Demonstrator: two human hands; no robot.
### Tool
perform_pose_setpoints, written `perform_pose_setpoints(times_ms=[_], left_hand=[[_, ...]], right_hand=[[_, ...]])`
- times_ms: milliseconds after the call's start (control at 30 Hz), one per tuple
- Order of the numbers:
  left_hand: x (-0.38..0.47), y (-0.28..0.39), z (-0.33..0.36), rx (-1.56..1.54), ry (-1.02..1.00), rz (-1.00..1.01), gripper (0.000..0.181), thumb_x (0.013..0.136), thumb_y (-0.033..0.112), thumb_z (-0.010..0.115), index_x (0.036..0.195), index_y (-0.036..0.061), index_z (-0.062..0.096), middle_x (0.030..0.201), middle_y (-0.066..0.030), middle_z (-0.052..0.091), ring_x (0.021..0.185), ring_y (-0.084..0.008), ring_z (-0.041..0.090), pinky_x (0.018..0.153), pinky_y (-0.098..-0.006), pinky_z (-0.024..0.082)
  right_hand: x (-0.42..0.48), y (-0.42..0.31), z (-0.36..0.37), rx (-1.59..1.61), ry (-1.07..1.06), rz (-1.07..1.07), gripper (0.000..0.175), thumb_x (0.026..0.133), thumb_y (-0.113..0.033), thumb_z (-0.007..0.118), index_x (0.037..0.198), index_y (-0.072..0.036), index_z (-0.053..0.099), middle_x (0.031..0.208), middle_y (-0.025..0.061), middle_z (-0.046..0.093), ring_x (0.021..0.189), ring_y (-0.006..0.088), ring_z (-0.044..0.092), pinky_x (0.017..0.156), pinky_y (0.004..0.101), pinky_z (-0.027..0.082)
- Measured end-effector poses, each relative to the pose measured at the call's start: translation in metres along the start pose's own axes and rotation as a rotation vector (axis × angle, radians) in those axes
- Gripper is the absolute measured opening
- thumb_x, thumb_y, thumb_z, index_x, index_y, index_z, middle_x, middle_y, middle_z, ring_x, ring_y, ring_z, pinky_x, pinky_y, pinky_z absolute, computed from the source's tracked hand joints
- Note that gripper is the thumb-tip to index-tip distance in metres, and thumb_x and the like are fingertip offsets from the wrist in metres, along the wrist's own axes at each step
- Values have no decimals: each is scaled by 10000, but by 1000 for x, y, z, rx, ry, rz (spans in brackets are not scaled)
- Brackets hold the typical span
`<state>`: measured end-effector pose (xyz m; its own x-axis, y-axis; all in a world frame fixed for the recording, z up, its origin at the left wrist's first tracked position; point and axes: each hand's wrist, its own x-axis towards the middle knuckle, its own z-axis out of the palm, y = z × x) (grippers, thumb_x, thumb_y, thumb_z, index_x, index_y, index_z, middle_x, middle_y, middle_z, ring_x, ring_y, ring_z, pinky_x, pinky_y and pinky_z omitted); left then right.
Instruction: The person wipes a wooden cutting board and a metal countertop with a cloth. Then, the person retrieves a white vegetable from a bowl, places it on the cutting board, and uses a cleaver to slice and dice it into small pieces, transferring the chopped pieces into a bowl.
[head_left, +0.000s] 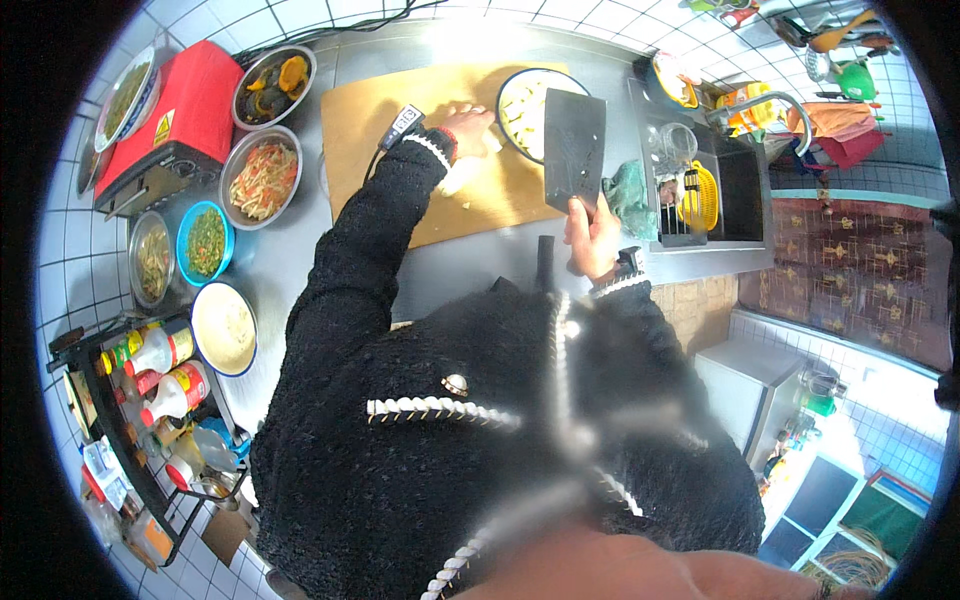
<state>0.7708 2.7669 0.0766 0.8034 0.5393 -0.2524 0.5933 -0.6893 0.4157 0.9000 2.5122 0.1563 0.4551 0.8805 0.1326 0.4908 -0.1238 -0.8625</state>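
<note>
My right hand (592, 238) is closed round the handle of a broad-bladed cleaver (574, 150), raised with its blade partly over the right edge of a white enamel bowl (523, 105). Pale cut pieces fill that bowl, whose rim is dark blue. My left hand (471, 131) is over a wooden cutting board (375, 127), just left of the bowl, with pale vegetable pieces (459, 176) beside and below it. Whether its fingers grip a piece is not clear. A few small scraps lie nearer me on the board.
Left stand bowls of shredded vegetables (262, 180), chopped greens (204, 240) and dark and orange food (274, 86), a red appliance (172, 112) and a bottle rack (112, 390). Right are a crumpled green plastic bag (631, 199) and a sink (739, 187) holding a yellow basket (701, 196).
</note>
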Motion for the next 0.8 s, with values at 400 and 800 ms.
perform_pose_setpoints(times_ms=[400, 800], left_hand=[[38, -13, -7, -36, -255, -52, 600, 631, 310, 803, 1121, 19, 613, 1153, -199, 624, 1114, -345, 585, 904, -419, 491], [5, -33, 30, -513, 234, -35, 285, 658, 109, 753, 837, 38, 543, 764, -103, 593, 730, -233, 566, 656, -353, 458]], right_hand=[[-8, 17, -14, -50, -21, 35, 168, 948, -141, 568, 984, 23, 560, 566, 77, 594, 460, 144, 576, 455, 286, 452], [9, 1, 12, 157, -107, 122, 157, 942, -130, 575, 1006, 13, 569, 617, 36, 604, 470, 67, 517, 437, 252, 430]])
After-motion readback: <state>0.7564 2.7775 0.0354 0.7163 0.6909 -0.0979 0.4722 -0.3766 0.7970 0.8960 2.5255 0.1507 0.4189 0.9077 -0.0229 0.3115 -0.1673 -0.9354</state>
